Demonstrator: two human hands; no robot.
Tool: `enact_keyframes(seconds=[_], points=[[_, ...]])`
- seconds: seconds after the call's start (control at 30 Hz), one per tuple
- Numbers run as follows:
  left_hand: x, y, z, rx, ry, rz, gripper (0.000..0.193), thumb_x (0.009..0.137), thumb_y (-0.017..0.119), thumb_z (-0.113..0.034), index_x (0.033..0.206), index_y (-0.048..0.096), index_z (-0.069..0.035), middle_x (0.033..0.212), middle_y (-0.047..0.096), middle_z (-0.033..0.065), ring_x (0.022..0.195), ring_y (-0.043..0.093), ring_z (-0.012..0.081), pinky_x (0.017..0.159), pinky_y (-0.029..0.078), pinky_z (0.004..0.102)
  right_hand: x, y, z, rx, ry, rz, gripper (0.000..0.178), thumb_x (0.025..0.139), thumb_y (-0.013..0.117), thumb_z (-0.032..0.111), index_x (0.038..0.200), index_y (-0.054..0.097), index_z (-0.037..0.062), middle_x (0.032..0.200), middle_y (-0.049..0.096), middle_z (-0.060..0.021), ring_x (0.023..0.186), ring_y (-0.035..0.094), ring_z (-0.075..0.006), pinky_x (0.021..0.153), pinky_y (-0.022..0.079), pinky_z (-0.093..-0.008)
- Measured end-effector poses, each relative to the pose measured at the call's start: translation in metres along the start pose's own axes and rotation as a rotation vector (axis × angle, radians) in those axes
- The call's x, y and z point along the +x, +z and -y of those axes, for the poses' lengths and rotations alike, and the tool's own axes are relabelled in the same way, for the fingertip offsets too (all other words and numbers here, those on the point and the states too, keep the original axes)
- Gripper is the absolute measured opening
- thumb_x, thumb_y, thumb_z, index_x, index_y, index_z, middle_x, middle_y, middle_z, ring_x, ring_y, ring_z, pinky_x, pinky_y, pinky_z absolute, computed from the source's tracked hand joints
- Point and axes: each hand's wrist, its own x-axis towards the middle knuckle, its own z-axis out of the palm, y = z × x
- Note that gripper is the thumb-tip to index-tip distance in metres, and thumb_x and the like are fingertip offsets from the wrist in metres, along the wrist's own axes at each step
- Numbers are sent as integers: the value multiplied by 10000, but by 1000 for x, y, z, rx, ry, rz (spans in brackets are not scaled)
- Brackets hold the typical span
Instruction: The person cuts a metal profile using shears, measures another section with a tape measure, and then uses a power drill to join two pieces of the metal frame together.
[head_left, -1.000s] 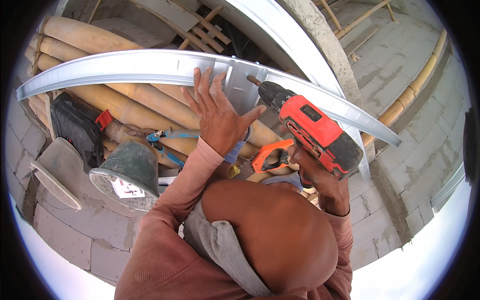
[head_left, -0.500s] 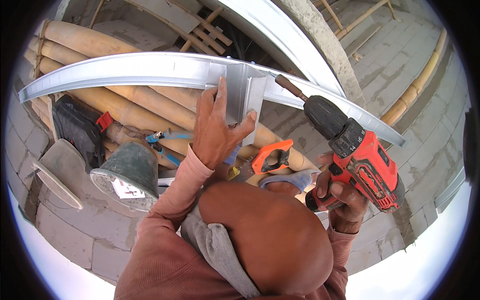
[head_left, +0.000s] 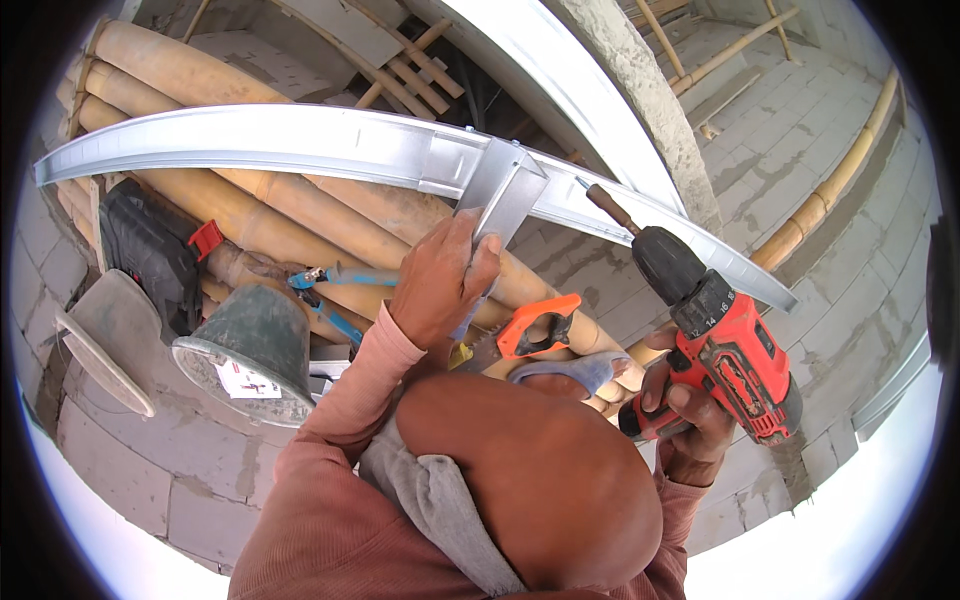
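Observation:
My left hand (head_left: 440, 270) is closed round the lower end of a short metal channel (head_left: 502, 192). The channel's upper end meets a long silvery metal profile (head_left: 290, 138) that runs across the view, and it stands tilted to the right there. In my right hand (head_left: 690, 405) is a red and black cordless drill (head_left: 725, 350), gripped by its handle. Its chuck carries a driver bit (head_left: 607, 207), pointing up and left. The bit's tip is close to the long profile, right of the channel; whether they touch I cannot tell.
Thick bamboo poles (head_left: 240, 215) lie under the profile. At the left are a black tool case (head_left: 150, 250), two buckets, one of them dark (head_left: 255, 335), and blue-handled snips (head_left: 345, 276). An orange-handled saw (head_left: 540, 325) lies beyond my knee. A concrete edge (head_left: 640, 110) rises behind.
The short channel has tipped over to the right, and my left hand has turned with it, its fingers now folded round the lower end. The drill has shifted slightly right and down.

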Motion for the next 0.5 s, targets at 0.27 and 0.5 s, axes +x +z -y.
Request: enact_keyframes(seconds=[0.27,0.5], points=[[-3,1,-3,-157,-279,54,612,998,682,-418,1337,462,42,879,605,162,805,627,280,704,524,382,1,-3,-7,45,14,-47,585,774,741,93,1287,553,-118,1207,668,-295,697,674,-198,525,535,-288],[-4,7,-9,-217,-407,-6,965,874,844,-415,1522,310,60,1069,505,104,871,578,150,698,558,274,10,-11,-3,-28,136,-9,633,762,731,79,1329,525,-115,1157,669,-276,653,666,-210,530,535,-298]])
